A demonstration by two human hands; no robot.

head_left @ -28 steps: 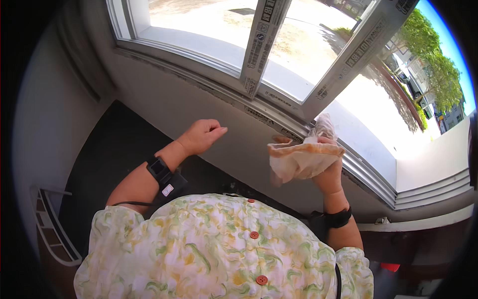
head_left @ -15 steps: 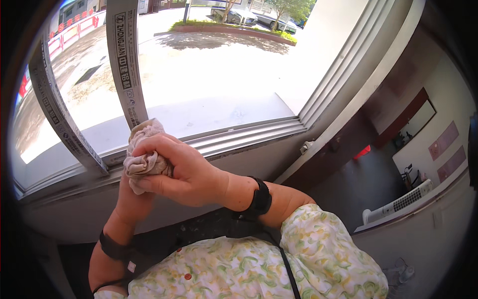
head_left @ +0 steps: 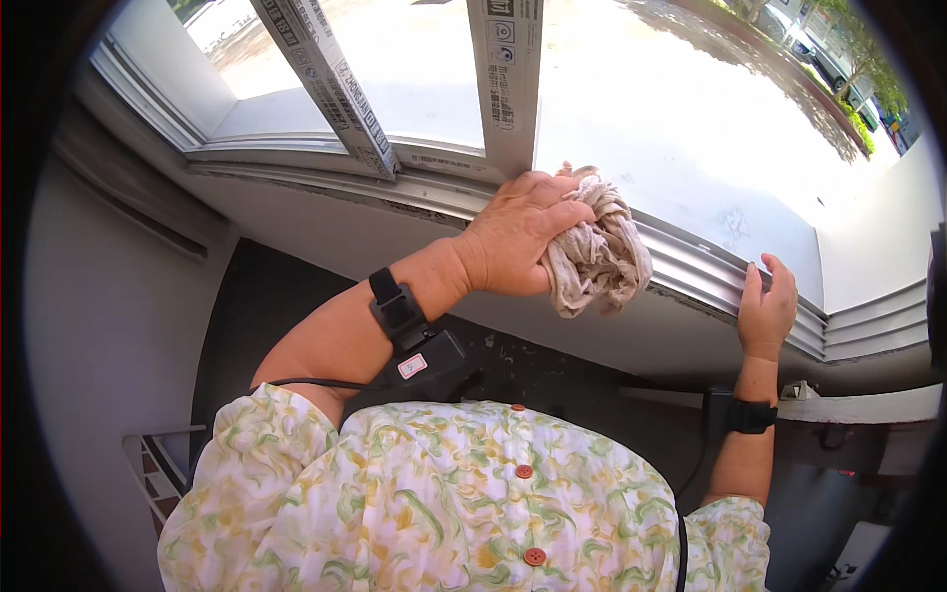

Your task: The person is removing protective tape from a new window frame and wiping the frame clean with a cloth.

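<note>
A crumpled, greyish-beige cloth is gripped in my left hand at the foot of the window sash upright. My fingers curl over its left side, and its folds hang down over the inner edge of the sill. Farther right, my right hand is empty, with thumb and fingers apart at the silver sliding-window track. Whether its fingertips press on the metal I cannot tell.
Another slanted window upright stands to the left. Beyond the opening lies a bright outer ledge. Below the window is a grey wall, with a white-edged panel at lower right and a white rack at lower left.
Both hands were together at the cloth. My right hand has let go and moved away to the right, leaving the cloth in my left hand. The view has turned.
</note>
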